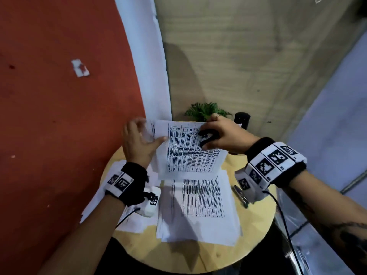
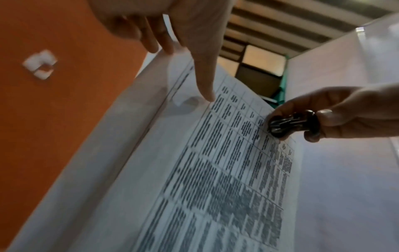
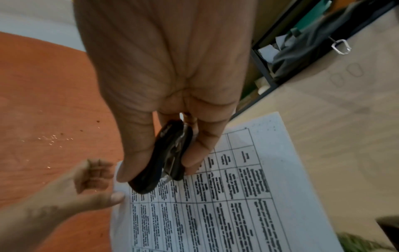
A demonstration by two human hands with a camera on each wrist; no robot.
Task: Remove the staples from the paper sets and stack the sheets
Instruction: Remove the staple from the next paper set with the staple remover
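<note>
Looking down from the head camera, two hands lift one paper set above the round table. The left hand pinches the set's upper left corner, thumb on top, fingers hidden behind the sheets. The right hand squeezes a black staple remover in a narrow grip at the top edge. Below lie two paper heaps: a printed stack in the middle and loose sheets at left, partly covered by the wrist. One stapler lies at right.

Over to the left wrist: blurred, but the thumb points at a curled corner, and the remover's metal claws touch the page.

Right wrist now: thumb and fingers clamp the remover over the table grid; whether a staple is caught, possibly, but I cannot tell.
</note>
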